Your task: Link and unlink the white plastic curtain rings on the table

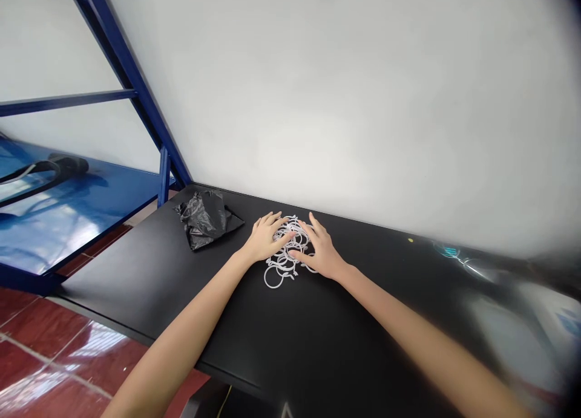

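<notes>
Loosely spread, the left hand (pixel 267 236) and right hand (pixel 320 248) flank tangled, thin white rings (pixel 299 244) on a smooth black desk (pixel 281 333), near a crinkled, shiny bag (pixel 206 215).

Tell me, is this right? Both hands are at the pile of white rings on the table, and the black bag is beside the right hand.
Not quite: the head view shows the black bag beside the left hand, not the right hand. Both are at the white rings, yes.

White rings (pixel 285 263) partly hidden by 2 hands (pixel 264 238) (pixel 324 254).
</notes>
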`<control>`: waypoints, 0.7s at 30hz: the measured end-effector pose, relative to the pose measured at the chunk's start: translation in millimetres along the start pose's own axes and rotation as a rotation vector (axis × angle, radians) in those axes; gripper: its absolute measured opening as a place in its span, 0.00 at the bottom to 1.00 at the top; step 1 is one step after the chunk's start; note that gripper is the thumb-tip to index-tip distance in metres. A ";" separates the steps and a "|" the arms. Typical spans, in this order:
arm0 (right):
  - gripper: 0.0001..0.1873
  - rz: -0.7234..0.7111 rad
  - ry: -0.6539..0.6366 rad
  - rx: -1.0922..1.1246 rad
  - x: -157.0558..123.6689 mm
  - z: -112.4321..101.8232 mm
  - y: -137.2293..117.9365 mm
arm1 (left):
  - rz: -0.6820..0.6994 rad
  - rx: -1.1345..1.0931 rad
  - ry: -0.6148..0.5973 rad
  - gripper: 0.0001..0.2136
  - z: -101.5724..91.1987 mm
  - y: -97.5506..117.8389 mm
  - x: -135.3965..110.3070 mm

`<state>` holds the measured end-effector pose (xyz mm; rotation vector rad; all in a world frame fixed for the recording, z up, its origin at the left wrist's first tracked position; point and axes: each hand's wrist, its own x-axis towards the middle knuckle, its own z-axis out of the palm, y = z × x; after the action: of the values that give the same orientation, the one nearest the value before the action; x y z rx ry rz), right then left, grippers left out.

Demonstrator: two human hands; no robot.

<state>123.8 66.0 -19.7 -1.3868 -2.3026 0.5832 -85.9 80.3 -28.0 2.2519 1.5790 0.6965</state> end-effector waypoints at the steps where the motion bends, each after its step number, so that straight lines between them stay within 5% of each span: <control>1: 0.47 -0.014 -0.046 -0.032 3.8 3.2 -0.2 | 0.017 -0.008 -0.016 0.27 0.2 -1.2 0.6; 9: 0.45 -0.053 -0.073 -0.135 -4.9 4.3 -1.9 | 0.133 -0.079 -0.030 0.26 6.1 5.2 -3.2; 21: 0.32 0.201 0.119 -0.142 -116.1 -20.4 22.4 | 0.383 -0.180 -0.257 0.25 37.2 88.3 -11.5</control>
<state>201.4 -25.2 -27.7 -1.6855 -2.1618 0.3885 1.1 39.7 -17.0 2.4135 0.9399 0.5836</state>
